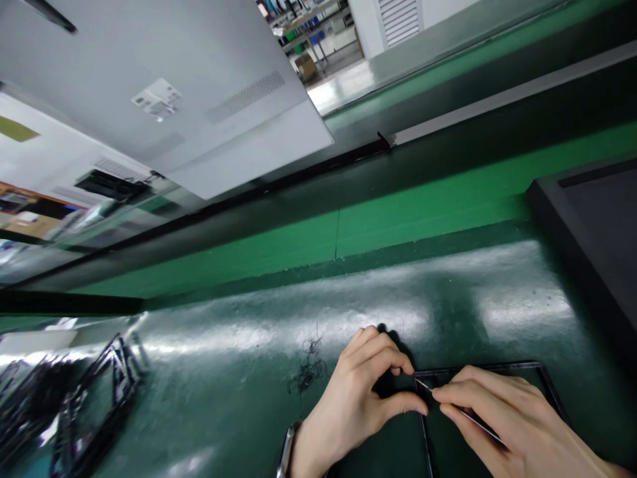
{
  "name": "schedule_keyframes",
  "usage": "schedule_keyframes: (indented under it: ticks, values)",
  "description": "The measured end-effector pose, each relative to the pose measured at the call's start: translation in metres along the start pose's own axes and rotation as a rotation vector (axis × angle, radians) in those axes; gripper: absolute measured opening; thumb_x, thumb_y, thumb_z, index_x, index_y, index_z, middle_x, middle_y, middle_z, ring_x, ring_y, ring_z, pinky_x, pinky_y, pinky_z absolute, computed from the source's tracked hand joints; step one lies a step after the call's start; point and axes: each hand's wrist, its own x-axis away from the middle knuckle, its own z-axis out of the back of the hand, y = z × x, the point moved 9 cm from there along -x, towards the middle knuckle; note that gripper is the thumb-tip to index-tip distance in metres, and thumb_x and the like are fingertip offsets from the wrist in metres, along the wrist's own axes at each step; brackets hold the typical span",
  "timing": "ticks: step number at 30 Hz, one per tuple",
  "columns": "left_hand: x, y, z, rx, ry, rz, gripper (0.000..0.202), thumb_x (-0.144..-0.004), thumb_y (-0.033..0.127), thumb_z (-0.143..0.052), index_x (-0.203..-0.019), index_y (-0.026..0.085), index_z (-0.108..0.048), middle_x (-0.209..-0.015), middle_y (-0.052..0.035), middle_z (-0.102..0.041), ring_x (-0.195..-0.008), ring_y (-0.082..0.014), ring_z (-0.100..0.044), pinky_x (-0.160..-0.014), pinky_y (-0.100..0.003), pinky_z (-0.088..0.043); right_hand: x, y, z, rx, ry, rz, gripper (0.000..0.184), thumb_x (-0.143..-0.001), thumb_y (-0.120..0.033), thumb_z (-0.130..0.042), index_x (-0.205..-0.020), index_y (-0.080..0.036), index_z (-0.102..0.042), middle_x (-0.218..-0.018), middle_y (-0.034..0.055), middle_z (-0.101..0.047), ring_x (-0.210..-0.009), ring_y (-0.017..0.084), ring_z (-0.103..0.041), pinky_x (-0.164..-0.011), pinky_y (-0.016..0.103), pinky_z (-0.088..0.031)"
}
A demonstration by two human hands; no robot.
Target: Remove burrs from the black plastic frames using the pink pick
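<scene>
A thin black rectangular frame [502, 366] lies on the green tabletop, partly covered by both hands. My left hand [355, 398] steadies its upper left corner, with the index fingertip and the thumb against the frame and the other fingers curled. In my right hand [502, 411] a slim metal tool with a pointed tip [482, 425] is pinched between thumb and fingers. Its tip meets the frame's corner, close to my left index finger. Whether the tool is a blade or a pick I cannot tell. Left of my left hand lies a tangle of thin black strips [309, 368].
Several more black frames [94, 398] are piled at the left, blurred. A dark tray-like box [587, 232] stands at the right. Beyond the green work surface [213, 398] runs a conveyor-like channel [448, 133], with a large grey panel [199, 79] overhanging at upper left.
</scene>
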Motion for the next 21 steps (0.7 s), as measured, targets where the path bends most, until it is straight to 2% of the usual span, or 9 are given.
schedule_keyframes:
  ticks: [6,12,17,21]
  values:
    - [-0.0014,0.0013,0.001,0.0,0.002,-0.004,0.038,-0.086,0.055,-0.082,-0.096,0.021,-0.069,-0.083,0.0007,-0.063,-0.08,-0.0175,-0.057,-0.078,-0.032,-0.042,0.0057,0.006,0.0001,0.032,0.037,-0.034,0.036,-0.11,-0.029,-0.04,-0.103,-0.035,-0.075,-0.091,-0.0064,-0.084,-0.078,0.02,-0.083,-0.061,0.028,-0.069]
    - [-0.0014,0.0017,0.0019,-0.007,0.003,-0.011,0.038,-0.087,0.055,-0.082,-0.097,0.021,-0.068,-0.083,0.0004,-0.063,-0.081,-0.0182,-0.057,-0.076,-0.032,-0.042,0.0062,0.0041,-0.0034,0.009,-0.009,-0.018,0.036,-0.109,-0.025,-0.041,-0.101,-0.034,-0.075,-0.092,-0.0067,-0.083,-0.075,0.017,-0.083,-0.061,0.027,-0.069]
    - [-0.0005,0.0011,0.0016,-0.005,-0.004,-0.003,0.039,-0.086,0.056,-0.082,-0.097,0.021,-0.068,-0.084,0.0006,-0.064,-0.081,-0.0181,-0.058,-0.078,-0.033,-0.043,0.0066,0.0012,0.0022,0.038,0.039,-0.004,0.036,-0.109,-0.025,-0.039,-0.106,-0.034,-0.074,-0.093,-0.0072,-0.084,-0.08,0.019,-0.084,-0.063,0.029,-0.071]
    - [-0.0002,0.0004,0.0014,0.002,0.006,-0.004,0.038,-0.086,0.056,-0.082,-0.097,0.021,-0.069,-0.083,0.0005,-0.064,-0.081,-0.0181,-0.058,-0.076,-0.032,-0.044,0.0046,0.0011,-0.001,0.017,-0.01,-0.011,0.038,-0.107,-0.019,-0.04,-0.102,-0.034,-0.074,-0.091,-0.0075,-0.083,-0.076,0.017,-0.083,-0.063,0.028,-0.07]
